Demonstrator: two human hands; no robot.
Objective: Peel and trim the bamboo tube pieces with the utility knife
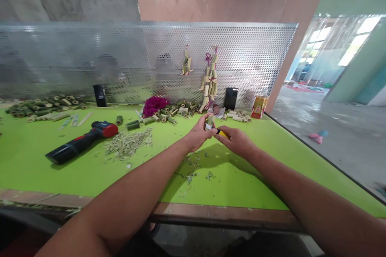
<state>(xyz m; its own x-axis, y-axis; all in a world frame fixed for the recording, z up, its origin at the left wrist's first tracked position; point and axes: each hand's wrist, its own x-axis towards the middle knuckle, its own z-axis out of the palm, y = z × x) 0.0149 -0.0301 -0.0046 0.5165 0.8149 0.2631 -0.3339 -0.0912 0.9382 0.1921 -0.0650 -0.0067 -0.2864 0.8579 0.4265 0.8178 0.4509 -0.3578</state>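
Note:
Above the green tabletop, my left hand (197,134) is closed round a short bamboo piece (210,120). My right hand (237,139) grips the yellow and black handle of a utility knife (223,133). Its blade end meets the bamboo, close to my left thumb; the exact contact is too small to make out. Below the hands lie thin bamboo shavings (193,172). Behind them, pale peeled bamboo pieces (237,115) are gathered on the table, and green uncut-looking ones (164,117) lie to the left.
A black and red power tool (84,140) lies at left beside a shavings heap (129,143). Purple cord (155,106), a bamboo pile (45,106), two phones (231,98) (99,95) and a yellow-red container (259,106) stand towards the back. Bamboo figures (209,78) hang on the perforated metal panel (129,56).

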